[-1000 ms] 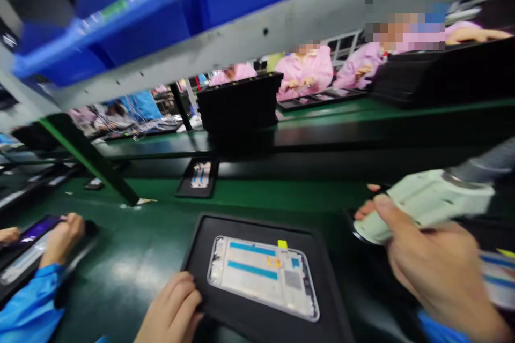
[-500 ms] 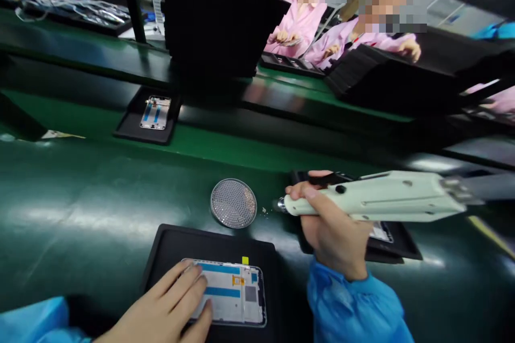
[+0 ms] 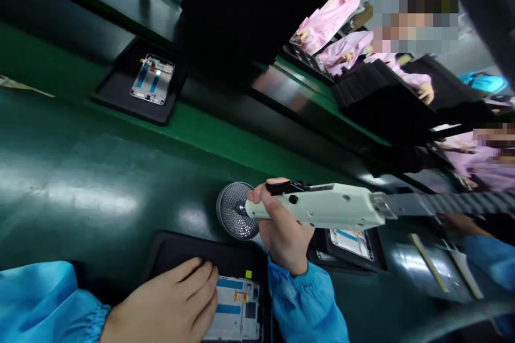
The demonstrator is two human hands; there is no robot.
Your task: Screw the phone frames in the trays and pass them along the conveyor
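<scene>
My right hand (image 3: 284, 233) is wrapped round a pale green electric screwdriver (image 3: 340, 206), held nearly level. Its metal nose reaches over a round perforated metal dish (image 3: 231, 228); whether the bit touches the dish I cannot tell. Flat and with fingers stretched, my left hand (image 3: 173, 300) rests over the left part of an open phone body (image 3: 229, 322). Blue strips, an orange label and a yellow tab show on that phone body. Under it is a black tray (image 3: 171, 249), partly hidden by the left hand and sleeve.
To the right of my right hand, another phone body (image 3: 352, 244) lies on stacked black trays. A further phone body (image 3: 153, 79) sits in a black tray (image 3: 116, 94) at the back left. Across the bench are people in pink and a stack of black trays (image 3: 374, 96). A blue sleeve (image 3: 486, 260) shows far right.
My right hand has moved the screwdriver left, from beside the dish to over it. My left hand stays on the phone body. The view has tilted and shifted.
</scene>
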